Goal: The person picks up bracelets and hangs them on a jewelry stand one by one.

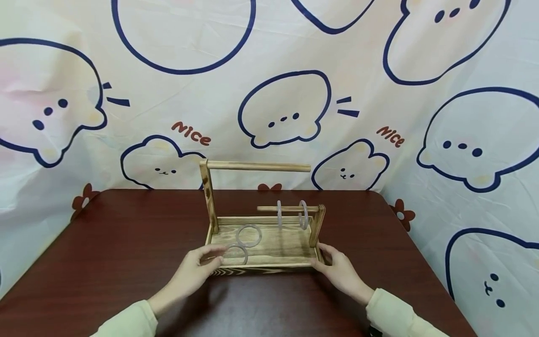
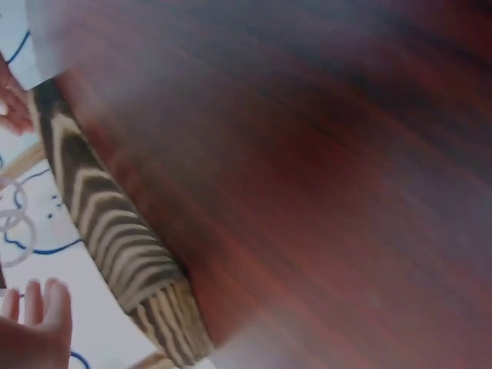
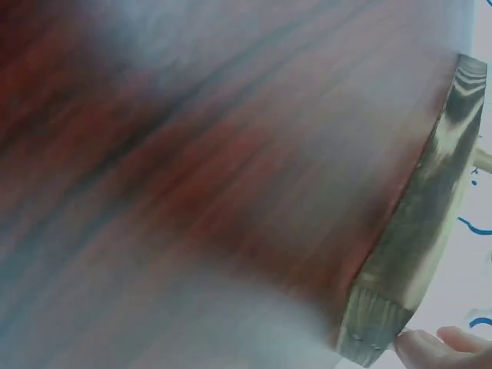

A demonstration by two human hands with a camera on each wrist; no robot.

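A wooden stand [image 1: 273,248] sits mid-table: a flat base, a tall left post with a long dowel [image 1: 258,166], and a short right post with a lower dowel [image 1: 269,208]. Two translucent rings [image 1: 303,214] hang on the lower dowel. Two more rings lie on the base, the farther ring [image 1: 248,227] overlapping the nearer ring [image 1: 246,255]. My left hand [image 1: 198,267] reaches the base's front-left edge, straight fingers [image 2: 34,307] by the nearer ring. My right hand [image 1: 338,271] touches the front-right corner; one fingertip [image 3: 430,346] shows against the striped wood [image 3: 430,207].
The dark red-brown table [image 1: 105,252] spreads wide on both sides of the stand and in front of it. A cartoon-print cloth [image 1: 278,93] hangs behind and along the right side. Both wrist views are blurred, showing mostly tabletop [image 2: 307,192] and the base's edge [image 2: 115,231].
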